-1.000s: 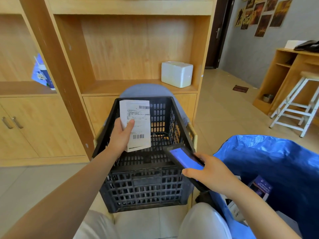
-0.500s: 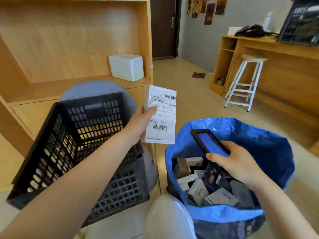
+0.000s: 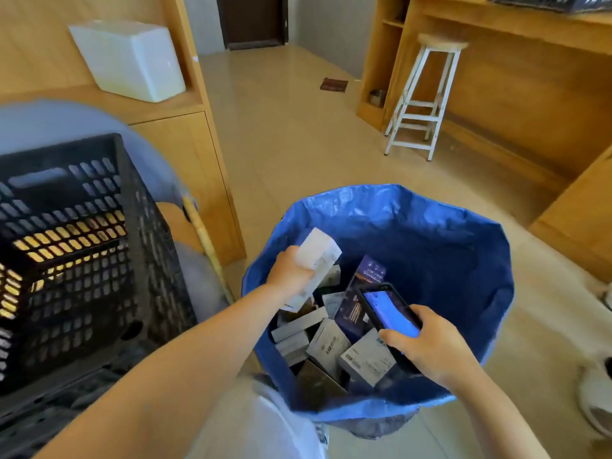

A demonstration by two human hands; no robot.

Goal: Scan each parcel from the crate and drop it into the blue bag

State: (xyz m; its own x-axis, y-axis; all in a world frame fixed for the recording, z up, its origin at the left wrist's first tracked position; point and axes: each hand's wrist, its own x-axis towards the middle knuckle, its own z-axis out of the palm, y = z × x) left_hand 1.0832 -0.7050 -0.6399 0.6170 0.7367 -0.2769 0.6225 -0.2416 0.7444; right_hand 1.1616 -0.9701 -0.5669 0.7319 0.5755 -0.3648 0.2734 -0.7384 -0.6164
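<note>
My left hand (image 3: 288, 275) grips a flat white parcel (image 3: 317, 261) with a shipping label, tilted over the left side of the open blue bag (image 3: 430, 233). Several boxed parcels (image 3: 331, 342) lie piled inside the bag. My right hand (image 3: 427, 346) holds a black handheld scanner (image 3: 390, 314) with a lit blue screen, above the bag's right inner part. The black perforated plastic crate (image 3: 82, 260) stands at the left; its inside is hidden from this angle.
A wooden shelf unit with a white box (image 3: 129, 59) rises behind the crate. A white stool (image 3: 427, 97) stands by a wooden counter at the right. A small dark mat (image 3: 333, 84) lies on the tiled floor beyond the bag. A knee in pale cloth (image 3: 261, 429) is below.
My left hand carried the white parcel from over the crate rightward and down into the mouth of the blue bag. My view swung right; the scanner hand stayed over the bag.
</note>
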